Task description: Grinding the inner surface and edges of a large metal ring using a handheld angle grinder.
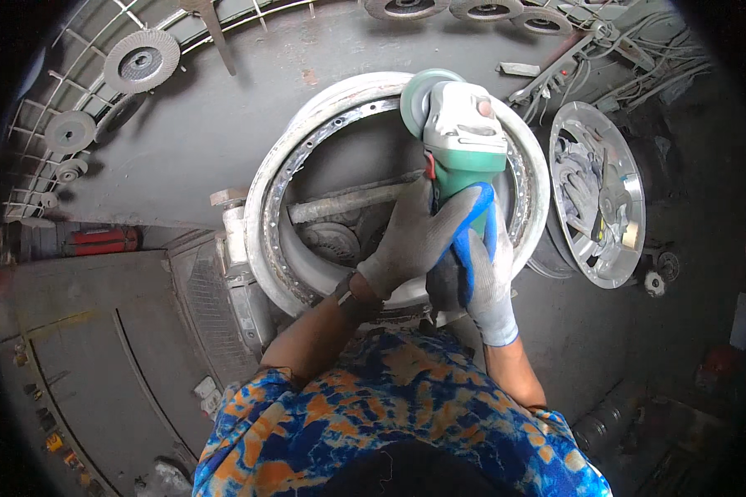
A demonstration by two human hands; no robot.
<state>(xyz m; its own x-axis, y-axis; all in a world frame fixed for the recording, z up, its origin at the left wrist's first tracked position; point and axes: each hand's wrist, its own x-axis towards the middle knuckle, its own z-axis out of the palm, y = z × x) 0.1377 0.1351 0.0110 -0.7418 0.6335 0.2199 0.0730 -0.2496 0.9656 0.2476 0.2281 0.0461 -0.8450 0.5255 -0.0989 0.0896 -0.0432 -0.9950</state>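
Observation:
Both my hands wear grey work gloves with blue on them. An angle grinder (471, 157) with a green and white body is held over the far right side of a pale, scuffed wheel rim (265, 207). Its round greenish-grey disc (415, 103) faces left, above the rim's far edge; I cannot tell whether they touch. My left hand (406, 238) is closed around the left side of the grinder's body. Closer to me, my right hand (491, 280) wraps its rear grip. A row of small holes runs round the rim's inner band.
Right of the work, a silver wheel rim (636, 207) holds gloves and loose tools. Flap discs (142, 61) hang on a wire rack (79, 58) along the far left. A clamp-like metal fixture (244, 282) stands at the rim's left. Tangled cables (659, 37) lie at the far right.

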